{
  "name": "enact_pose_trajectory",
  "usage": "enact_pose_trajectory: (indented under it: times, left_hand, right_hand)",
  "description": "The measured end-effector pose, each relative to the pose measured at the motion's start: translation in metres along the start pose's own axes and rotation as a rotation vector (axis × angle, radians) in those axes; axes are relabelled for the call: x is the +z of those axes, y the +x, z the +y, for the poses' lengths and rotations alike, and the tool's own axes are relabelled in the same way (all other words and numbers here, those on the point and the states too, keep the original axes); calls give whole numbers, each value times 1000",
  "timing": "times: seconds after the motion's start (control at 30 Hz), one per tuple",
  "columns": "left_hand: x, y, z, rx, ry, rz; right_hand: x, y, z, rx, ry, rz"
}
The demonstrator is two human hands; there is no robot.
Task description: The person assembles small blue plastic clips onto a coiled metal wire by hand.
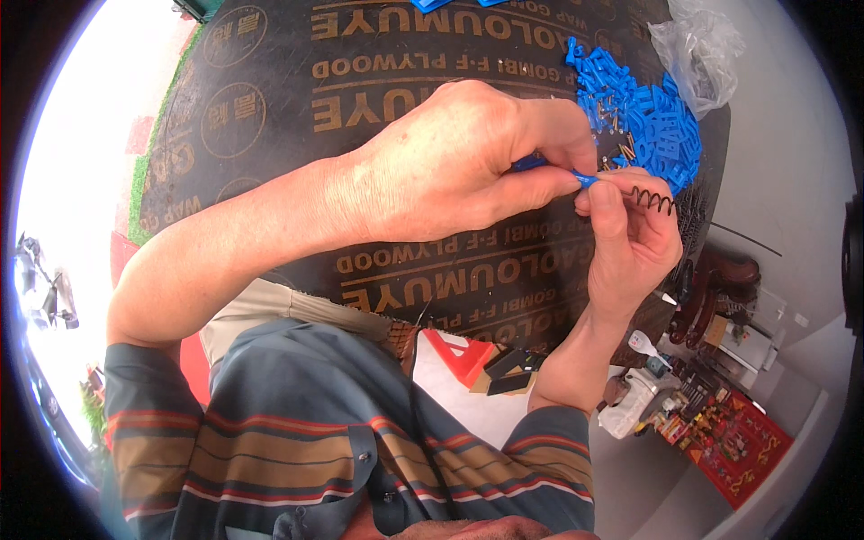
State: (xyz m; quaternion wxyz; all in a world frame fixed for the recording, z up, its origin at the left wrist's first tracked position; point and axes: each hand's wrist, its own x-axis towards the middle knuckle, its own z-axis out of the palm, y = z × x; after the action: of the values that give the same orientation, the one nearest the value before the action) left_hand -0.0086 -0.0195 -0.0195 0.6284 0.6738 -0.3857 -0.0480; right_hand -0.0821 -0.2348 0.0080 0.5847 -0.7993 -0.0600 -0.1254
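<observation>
My left hand (486, 153) reaches across the board with thumb and fingers pinched on a small blue plastic piece (585, 179). Part of that blue shows behind the thumb as well; the rest is covered by the fingers. My right hand (630, 229) meets it at the piece's right end, thumb pressed against the forefinger. A dark coil spring (652, 200) sticks out to the right from the right hand's fingers; its inner end is hidden there. Just beyond the hands lies a heap of blue plastic parts (661, 135), with small metal pins or screws (625, 151) beside it.
Under my hands is a black board (387, 193) with gold print. A crumpled clear plastic bag (702, 58) lies at the far right, by the heap. More blue pieces (432, 4) show at the far edge. A red and white box (459, 355) is below the near edge.
</observation>
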Motion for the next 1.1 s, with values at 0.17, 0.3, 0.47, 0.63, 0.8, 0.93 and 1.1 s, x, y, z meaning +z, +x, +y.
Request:
enact_pose_trajectory:
  times: [0.17,0.3,0.47,0.63,0.8,0.93,1.1]
  left_hand:
    - [1,0,-1,-9,-39,0]
    - [1,1,-3,-29,-105,-9]
    - [-1,2,0,-62,-149,-27]
    - [-4,3,8,-266,-368,-77]
    - [-3,5,10,-418,-582,-115]
    - [-4,5,7,-446,-642,-124]
    - [-6,6,9,-510,-653,-126]
  right_hand:
    - [0,0,0,11,7,8]
    - [-1,0,0,22,-28,-2]
    - [-4,2,-3,41,-6,-10]
    - [-2,2,-7,19,-31,-13]
    - [-3,2,-5,12,9,-4]
    - [0,1,-6,34,40,23]
    - [2,1,-10,65,37,32]
